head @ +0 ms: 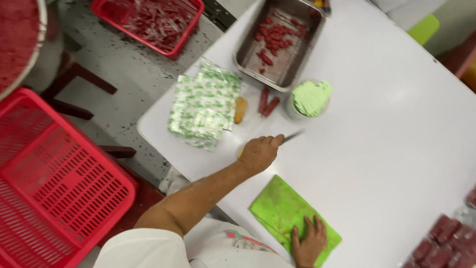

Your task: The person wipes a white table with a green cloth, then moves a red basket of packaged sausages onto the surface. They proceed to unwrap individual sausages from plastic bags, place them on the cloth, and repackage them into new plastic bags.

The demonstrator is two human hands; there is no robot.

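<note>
My left hand point(259, 153) is closed around a knife point(292, 136), whose blade points right over the white table point(386, 129). A yellowish bit of handle shows behind the hand. Just beyond the blade lie two short red sausages point(267, 103) and a small orange-yellow piece point(240, 109). My right hand point(308, 242) rests flat, fingers spread, on a green cloth point(280, 208) at the table's near edge and holds nothing.
A metal tray point(297, 62) with several red sausage pieces stands at the far side. Beside it are a clear tub of green labels point(310, 98) and a stack of green-and-white packets point(203, 104). Red baskets point(54, 183) point(148, 22) sit on the floor to the left. Wrapped red sausages point(446, 240) lie at bottom right.
</note>
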